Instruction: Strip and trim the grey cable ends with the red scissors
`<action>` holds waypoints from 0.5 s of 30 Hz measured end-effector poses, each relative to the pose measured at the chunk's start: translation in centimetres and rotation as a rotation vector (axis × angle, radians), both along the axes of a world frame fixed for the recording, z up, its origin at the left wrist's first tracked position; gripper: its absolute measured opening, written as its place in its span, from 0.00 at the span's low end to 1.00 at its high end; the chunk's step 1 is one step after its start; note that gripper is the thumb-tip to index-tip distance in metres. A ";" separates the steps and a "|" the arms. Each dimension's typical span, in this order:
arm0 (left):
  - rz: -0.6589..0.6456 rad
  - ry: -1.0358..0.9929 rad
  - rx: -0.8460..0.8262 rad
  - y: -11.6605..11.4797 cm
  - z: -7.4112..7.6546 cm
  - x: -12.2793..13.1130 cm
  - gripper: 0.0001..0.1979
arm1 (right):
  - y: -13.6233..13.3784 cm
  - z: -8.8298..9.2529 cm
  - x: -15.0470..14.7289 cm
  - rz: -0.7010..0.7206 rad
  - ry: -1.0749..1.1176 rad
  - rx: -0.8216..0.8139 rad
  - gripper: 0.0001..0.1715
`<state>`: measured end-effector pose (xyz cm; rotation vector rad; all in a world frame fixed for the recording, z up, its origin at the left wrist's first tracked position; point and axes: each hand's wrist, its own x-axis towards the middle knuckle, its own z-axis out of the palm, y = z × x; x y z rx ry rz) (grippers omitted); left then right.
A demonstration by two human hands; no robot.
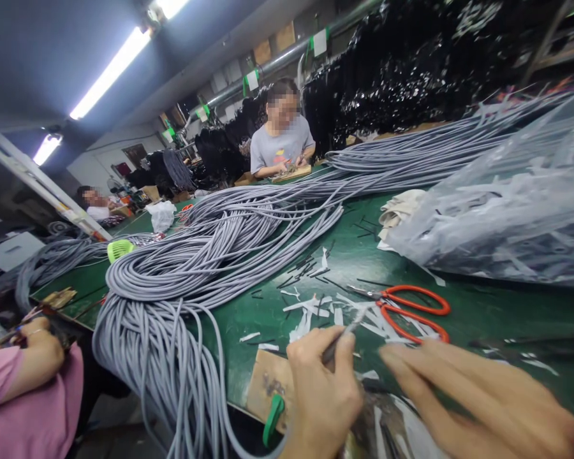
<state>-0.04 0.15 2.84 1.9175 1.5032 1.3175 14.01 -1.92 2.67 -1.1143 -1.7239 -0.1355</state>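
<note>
My left hand (pixel 323 389) is closed around the end of a grey cable (pixel 337 344), pinched between thumb and fingers. A pale tip sticks out past the fingers. My right hand (pixel 488 398) is to the right, somewhat blurred, with its fingers stretched toward the left hand and nothing visible in them. Just beyond it lie scissors with red handles (pixel 414 290), blades pointing left. White strips (pixel 310 312) and short black pieces (pixel 301 271) are scattered around the blades. By my left wrist is a wooden board (pixel 263 376) with a green lever (pixel 273 417).
A big bundle of grey cables (pixel 172 268) runs along the green table (pixel 249 319) and hangs over its front edge. A clear plastic bag (pixel 507 217) of white scraps stands at right, beside a beige cloth (pixel 399 213). Co-workers sit across the table and at left.
</note>
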 end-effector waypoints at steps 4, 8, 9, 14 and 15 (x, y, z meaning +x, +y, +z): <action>-0.092 -0.048 -0.015 0.0 -0.3 -0.4 0.19 | 1.5 1.0 0.6 -0.094 -0.147 0.128 0.20; -0.131 -0.061 -0.020 0.1 -0.3 -0.5 0.26 | 2.0 1.2 0.8 -0.138 -0.167 0.136 0.21; -0.136 -0.067 -0.030 0.1 -0.3 -0.5 0.26 | 2.0 1.1 0.7 -0.137 -0.164 0.138 0.21; -0.167 -0.092 -0.079 0.0 -0.2 -0.5 0.25 | 1.9 0.8 0.7 -0.097 -0.150 0.130 0.19; -0.170 -0.100 -0.083 -0.1 -0.3 -0.5 0.25 | 1.9 0.7 0.7 -0.081 -0.142 0.130 0.18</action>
